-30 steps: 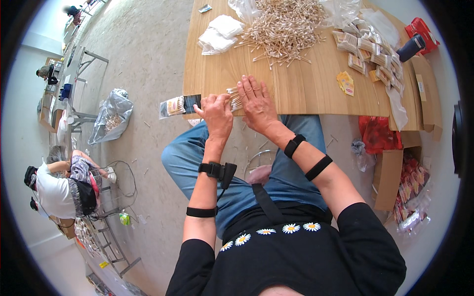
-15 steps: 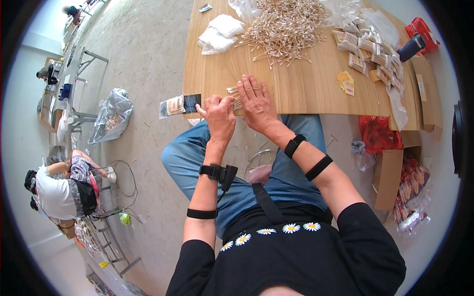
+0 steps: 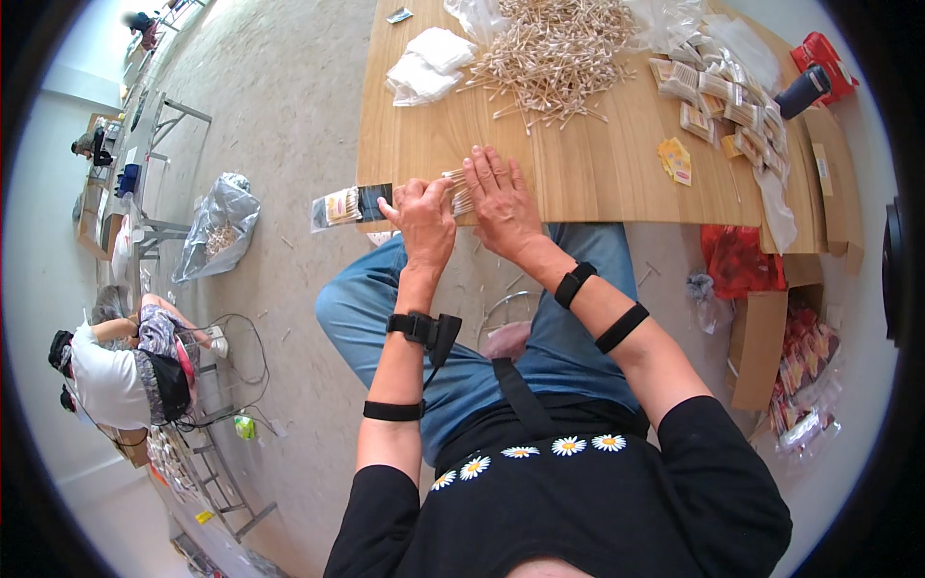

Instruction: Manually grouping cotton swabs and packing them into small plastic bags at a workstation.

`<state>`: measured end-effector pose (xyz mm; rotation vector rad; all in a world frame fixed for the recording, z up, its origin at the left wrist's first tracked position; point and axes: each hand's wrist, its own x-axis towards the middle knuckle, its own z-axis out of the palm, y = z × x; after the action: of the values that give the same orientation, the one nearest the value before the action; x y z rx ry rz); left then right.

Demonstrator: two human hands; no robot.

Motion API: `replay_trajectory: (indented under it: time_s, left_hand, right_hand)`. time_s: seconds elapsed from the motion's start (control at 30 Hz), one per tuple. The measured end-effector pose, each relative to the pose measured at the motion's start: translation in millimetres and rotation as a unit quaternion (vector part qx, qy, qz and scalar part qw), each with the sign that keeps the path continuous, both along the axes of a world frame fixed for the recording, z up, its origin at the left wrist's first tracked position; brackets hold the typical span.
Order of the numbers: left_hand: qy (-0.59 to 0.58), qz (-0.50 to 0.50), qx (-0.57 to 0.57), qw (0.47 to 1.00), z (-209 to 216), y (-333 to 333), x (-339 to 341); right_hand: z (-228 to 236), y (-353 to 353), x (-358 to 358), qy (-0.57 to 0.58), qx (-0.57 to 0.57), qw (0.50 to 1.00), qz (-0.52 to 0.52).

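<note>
Compared with half a second ago, I am seeing the left hand (image 3: 424,222) sitting slightly farther left along the table's (image 3: 617,193) near edge, uncovering more of a small bunch of cotton swabs (image 3: 462,197); the right hand (image 3: 501,202) is staying put. The bunch is lying by the table's near edge, between the hands. The right fingers are hiding part of it, so I cannot count its swabs. Toward the table's far side, a big pile of swabs (image 3: 559,63) is running out of view. The left hand is curling its fingers at the bunch; I cannot tell whether it is pinching any. The right hand is lying flat, fingers extended and close together, against the bunch. A clear packet (image 3: 340,207) of swabs is jutting over the table's left edge.
</note>
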<state>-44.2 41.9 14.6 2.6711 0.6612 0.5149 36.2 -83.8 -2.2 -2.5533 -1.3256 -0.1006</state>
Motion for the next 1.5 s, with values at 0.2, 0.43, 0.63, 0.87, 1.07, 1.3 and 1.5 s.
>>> replay_trajectory:
  time_s: [0.2,0.43,0.63,0.87,1.07,1.3,1.5]
  left_hand:
    - [0.011,-0.007,-0.014,1.000,-3.7,0.3,0.4]
    - [0.005,0.008,-0.005,1.000,-1.6,3.1,4.2]
    - [0.023,0.003,-0.010,1.000,0.3,1.3,2.4]
    - [-0.006,0.013,0.003,1.000,-0.2,1.3,1.8]
    - [0.032,-0.003,-0.002,0.999,5.9,-3.6,-0.8]
    - [-0.125,-0.070,-0.130,0.981,-5.6,-7.9,-13.9]
    - [-0.192,-0.071,-0.250,0.946,-6.3,-16.6,4.8]
  right_hand:
    - [3.5,-1.4,0.5,0.010,-0.007,1.000,-0.002]
    - [0.9,-0.3,-0.3,-0.004,-0.006,1.000,-0.004]
    - [2.2,-0.9,-0.2,-0.001,-0.006,1.000,-0.004]
    - [3.9,0.1,-0.4,0.004,-0.010,1.000,-0.002]
    - [-2.1,1.0,0.6,-0.023,-0.004,1.000,-0.008]
    - [2.6,-1.0,0.3,-0.004,-0.005,1.000,0.001]
    - [4.0,0.6,-1.2,0.001,-0.025,1.000,0.006]
